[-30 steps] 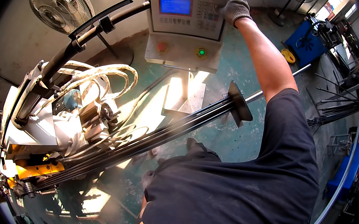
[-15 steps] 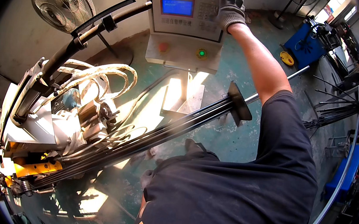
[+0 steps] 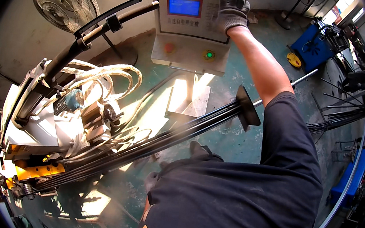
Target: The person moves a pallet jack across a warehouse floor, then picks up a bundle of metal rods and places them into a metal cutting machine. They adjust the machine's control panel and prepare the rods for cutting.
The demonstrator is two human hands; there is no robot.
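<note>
My right hand [image 3: 233, 11], in a grey knitted glove, rests at the upper right of a grey control panel [image 3: 181, 33]. Its fingers lie over the corner and part of the keypad [image 3: 210, 12], hiding some buttons. No object shows in that hand. A blue lit screen [image 3: 184, 7] sits left of the keypad. Below are a red button [image 3: 169, 48] and a green lit button [image 3: 209, 55]. My left hand [image 3: 151, 181], gloved too, hangs low beside my dark shirt; its fingers are mostly hidden.
Long dark rods [image 3: 161, 143] run diagonally from the machine [image 3: 34, 129] at left to a black plate [image 3: 248, 108]. A large fan [image 3: 64, 1] stands at back left. Pale hoses [image 3: 126, 79] loop above the machine. To the right are a blue machine [image 3: 312, 46] and bundled rods [image 3: 340, 115].
The view has shifted slightly, so the panel appears a little lower and to the right. My right hand has slid slightly left across the panel's keypad side.
</note>
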